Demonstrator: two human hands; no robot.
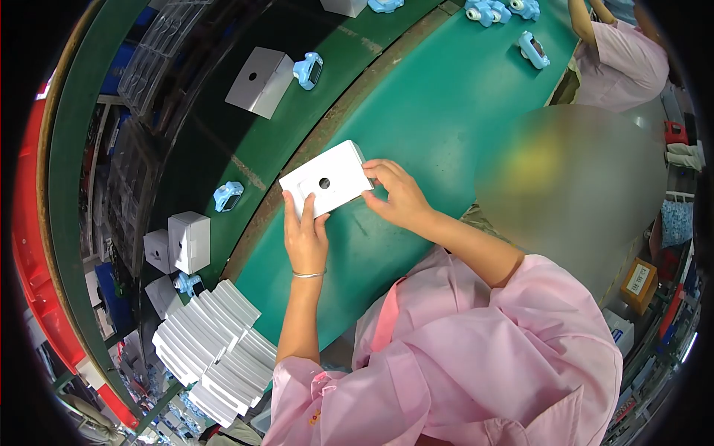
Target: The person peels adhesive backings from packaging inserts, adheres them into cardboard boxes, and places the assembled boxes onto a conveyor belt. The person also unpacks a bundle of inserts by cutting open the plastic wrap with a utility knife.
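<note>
A white cardboard box (336, 165) with a dark round hole in its face is held between both hands over the green work surface. My left hand (303, 241), with a silver bangle at the wrist, grips its lower left edge, fingers lying on the face. At the box's right end, my right hand (400, 197) has its fingers at the upper corner and its thumb at the lower one. The box's underside is hidden. Left of the hands, on the side ledge, sits a light blue toy camera (228, 196).
Stacked flat white boxes (216, 342) lie at lower left, near upright white boxes (190, 241). A larger white box (256, 82) and another blue camera (308, 70) stand on the ledge. More blue cameras (487, 12) lie at the far end, where a co-worker (621, 63) sits.
</note>
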